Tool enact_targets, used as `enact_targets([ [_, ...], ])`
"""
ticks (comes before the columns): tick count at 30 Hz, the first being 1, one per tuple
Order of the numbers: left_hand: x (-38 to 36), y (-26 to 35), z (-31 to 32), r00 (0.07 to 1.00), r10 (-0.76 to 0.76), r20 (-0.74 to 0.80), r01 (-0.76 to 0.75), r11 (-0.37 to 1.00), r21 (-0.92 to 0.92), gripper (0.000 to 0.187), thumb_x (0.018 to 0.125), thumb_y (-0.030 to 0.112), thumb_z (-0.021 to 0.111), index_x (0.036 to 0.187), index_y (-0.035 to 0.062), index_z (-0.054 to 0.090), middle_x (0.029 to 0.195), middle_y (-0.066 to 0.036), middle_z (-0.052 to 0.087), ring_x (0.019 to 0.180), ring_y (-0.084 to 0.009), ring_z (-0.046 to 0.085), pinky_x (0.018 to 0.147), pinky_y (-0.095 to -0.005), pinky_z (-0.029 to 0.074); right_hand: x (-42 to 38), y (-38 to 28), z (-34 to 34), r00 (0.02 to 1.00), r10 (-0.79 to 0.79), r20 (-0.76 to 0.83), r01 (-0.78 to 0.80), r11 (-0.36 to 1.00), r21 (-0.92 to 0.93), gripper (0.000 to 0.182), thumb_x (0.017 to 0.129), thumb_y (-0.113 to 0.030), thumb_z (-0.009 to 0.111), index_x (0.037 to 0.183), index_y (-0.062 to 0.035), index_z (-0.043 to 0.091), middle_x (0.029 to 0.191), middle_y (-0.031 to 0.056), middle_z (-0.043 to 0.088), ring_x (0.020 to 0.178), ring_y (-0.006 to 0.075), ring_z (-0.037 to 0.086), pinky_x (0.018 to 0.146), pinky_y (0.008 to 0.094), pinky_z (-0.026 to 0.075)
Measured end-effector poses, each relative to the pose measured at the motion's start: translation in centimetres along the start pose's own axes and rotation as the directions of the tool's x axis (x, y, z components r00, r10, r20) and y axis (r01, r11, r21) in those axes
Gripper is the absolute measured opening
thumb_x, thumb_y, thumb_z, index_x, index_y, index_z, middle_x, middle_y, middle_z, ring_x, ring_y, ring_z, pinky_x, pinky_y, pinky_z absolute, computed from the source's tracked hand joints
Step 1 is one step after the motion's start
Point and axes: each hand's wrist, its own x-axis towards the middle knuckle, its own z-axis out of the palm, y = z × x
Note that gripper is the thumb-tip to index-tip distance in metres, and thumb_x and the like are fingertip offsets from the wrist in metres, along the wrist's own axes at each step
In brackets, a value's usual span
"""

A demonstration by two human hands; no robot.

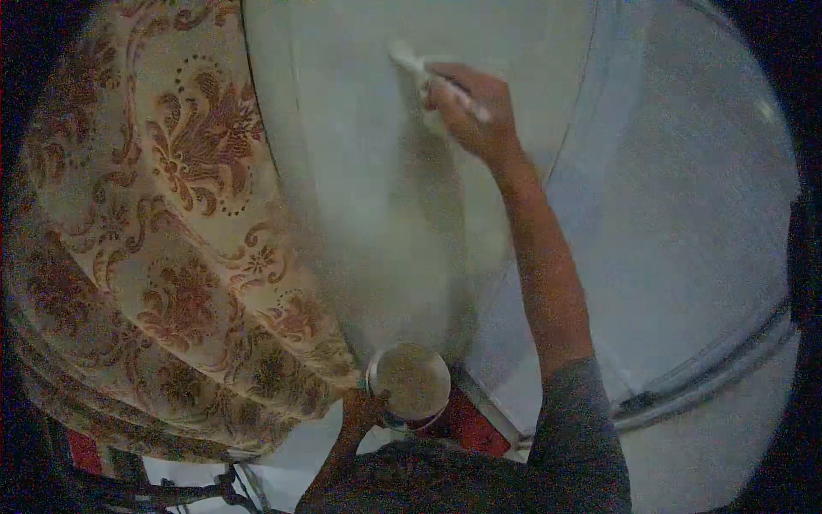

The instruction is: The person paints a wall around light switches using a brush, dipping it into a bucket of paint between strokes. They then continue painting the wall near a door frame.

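My right hand is closed round the handle of a paintbrush, its arm stretched far up in the view. The brush's pale head points up and to the left, right at the surface of a pale wall. Low in the view, close to my body, my left hand grips the left side of a round paint can. Pale paint shows inside the can, below its rim. Part of my left hand is hidden behind the can.
A cream curtain with a reddish-brown floral pattern hangs in folds along the left, close beside the wall. To the right is a wide, pale bluish surface. A red object lies beneath the can, and a dark metal frame stands at lower left.
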Motion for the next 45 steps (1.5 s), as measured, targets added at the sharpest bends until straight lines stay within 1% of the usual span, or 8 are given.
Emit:
enact_targets([
  [1, 0.4, -0.8, 0.1, 0.999, -0.044, -0.012, 0.045, 0.996, 0.074, 0.039, 0.077, 0.03, 0.067, 0.059, -0.0038, 0.061, 0.052, -0.012, 0.06, 0.048, -0.02, 0.062, 0.048, -0.0341, 0.05, -1.1, 0.2, 0.6, 0.998, -0.057, 0.001, 0.057, 0.998, -0.002, 0.023, 0.082, -0.014, 0.055, 0.099, 0.0001, 0.062, 0.075, 0.0093, 0.066, 0.066, 0.0149, 0.065, 0.061, 0.0274, 0.051],
  [10, -0.3, -0.4, -1.0, 0.998, -0.005, 0.067, 0.002, 0.999, 0.044, 0.041, 0.076, 0.034, 0.067, 0.061, -0.0035, 0.062, 0.053, -0.012, 0.061, 0.047, -0.0188, 0.061, 0.05, -0.0325, 0.05, -6.9, -3.2, -1.8, 0.859, 0.334, 0.388, -0.404, 0.908, 0.112, 0.027, 0.08, -0.02, 0.059, 0.099, 0.0001, 0.062, 0.084, 0.014, 0.066, 0.069, 0.0232, 0.065, 0.065, 0.0301, 0.05],
  [13, 0.4, -1.4, 0.0, 0.998, -0.003, 0.066, 0.001, 0.999, 0.033, 0.044, 0.077, 0.037, 0.065, 0.06, -0.0033, 0.061, 0.053, -0.012, 0.061, 0.046, -0.0193, 0.06, 0.05, -0.0325, 0.051, -5.1, -3.8, -2.7, 0.882, 0.44, 0.168, -0.466, 0.765, 0.444, 0.028, 0.086, -0.021, 0.054, 0.098, 0.0037, 0.061, 0.085, 0.0136, 0.066, 0.071, 0.0241, 0.065, 0.067, 0.0313, 0.052],
  [17, -0.4, 1.7, -0.1, 0.995, 0.101, -0.005, -0.087, 0.88, 0.466, 0.05, 0.079, 0.043, 0.06, 0.06, -0.0029, 0.06, 0.053, -0.013, 0.06, 0.046, -0.0201, 0.06, 0.05, -0.0332, 0.051, -1.7, -5.0, -3.1, 0.888, 0.441, 0.129, -0.386, 0.563, 0.731, 0.032, 0.092, -0.024, 0.048, 0.1, 0.0059, 0.055, 0.088, 0.0201, 0.062, 0.073, 0.0275, 0.063, 0.069, 0.0371, 0.054],
  [23, 2.4, -6.6, 2.2, 0.93, 0.36, -0.067, -0.26, 0.779, 0.57, 0.048, 0.078, 0.043, 0.061, 0.061, -0.0012, 0.064, 0.051, -0.012, 0.06, 0.046, -0.0243, 0.059, 0.047, -0.0357, 0.049, 1.2, -2.7, -0.6, 0.898, 0.433, 0.079, -0.251, 0.356, 0.9, 0.035, 0.091, -0.025, 0.047, 0.107, 0.0067, 0.049, 0.097, 0.0242, 0.059, 0.088, 0.0335, 0.061, 0.082, 0.0413, 0.05],
  [29, 2.5, -5.3, 1.4, 0.994, 0.088, -0.068, -0.047, 0.883, 0.466, 0.05, 0.072, 0.042, 0.068, 0.055, -0.0044, 0.059, 0.05, -0.015, 0.058, 0.048, -0.0237, 0.061, 0.046, -0.0372, 0.047, 2.0, -1.8, 2.4, 0.899, 0.437, -0.011, -0.136, 0.303, 0.943, 0.035, 0.09, -0.021, 0.048, 0.112, 0.0059, 0.045, 0.096, 0.0268, 0.058, 0.088, 0.0343, 0.061, 0.081, 0.0424, 0.051],
  [37, 1.6, -4.1, -0.2, 0.983, 0.166, -0.074, -0.129, 0.924, 0.359, 0.051, 0.07, 0.044, 0.068, 0.057, -0.0043, 0.06, 0.049, -0.015, 0.057, 0.045, -0.0248, 0.059, 0.048, -0.0379, 0.047, -0.3, -3.4, 1.4, 0.968, 0.175, -0.177, -0.073, 0.878, 0.473, 0.029, 0.088, -0.012, 0.052, 0.11, 0.006, 0.054, 0.095, 0.0179, 0.063, 0.082, 0.0262, 0.065, 0.076, 0.0357, 0.053],
  [45, 0.9, -2.8, -0.9, 0.999, 0.054, 0.0, -0.05, 0.926, 0.374, 0.042, 0.074, 0.037, 0.066, 0.058, -0.0013, 0.062, 0.05, -0.012, 0.059, 0.047, -0.0237, 0.06, 0.051, -0.0361, 0.049, -0.8, -1.8, 0.6, 0.984, -0.063, -0.169, 0.047, 0.994, -0.101, 0.029, 0.083, -0.01, 0.057, 0.11, -0.0007, 0.058, 0.097, 0.0187, 0.063, 0.083, 0.0257, 0.065, 0.074, 0.0332, 0.05],
])
